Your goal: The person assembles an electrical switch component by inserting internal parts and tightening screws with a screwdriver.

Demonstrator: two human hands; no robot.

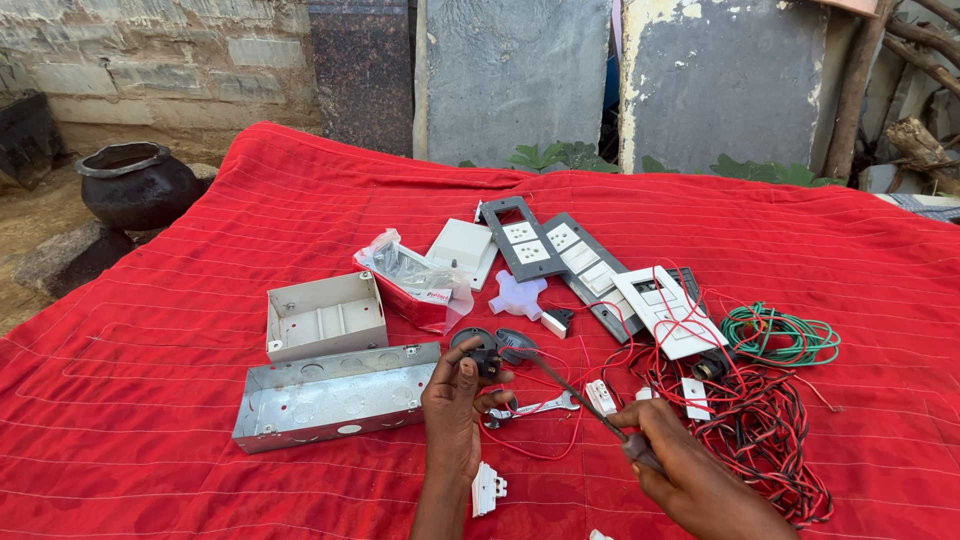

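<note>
My left hand point(455, 410) pinches a small black electrical fitting point(487, 362) between thumb and fingers, just above the red cloth point(200, 250). My right hand point(690, 475) grips a thin screwdriver point(580, 400) by its handle; the shaft slants up to the left and its tip meets the black fitting. Below the hands lie a small metal tool point(530, 408) and a white switch part point(488, 490). Red wire loops run under the screwdriver.
A long metal box point(335, 395) and a grey plastic box point(325, 315) lie left of my hands. Switch plates point(560, 255), a white multi-plug point(518, 296), a plastic bag point(415, 280), green wire point(780, 335) and tangled red-black wire point(760, 430) lie around. A black pot point(135, 185) stands off the cloth.
</note>
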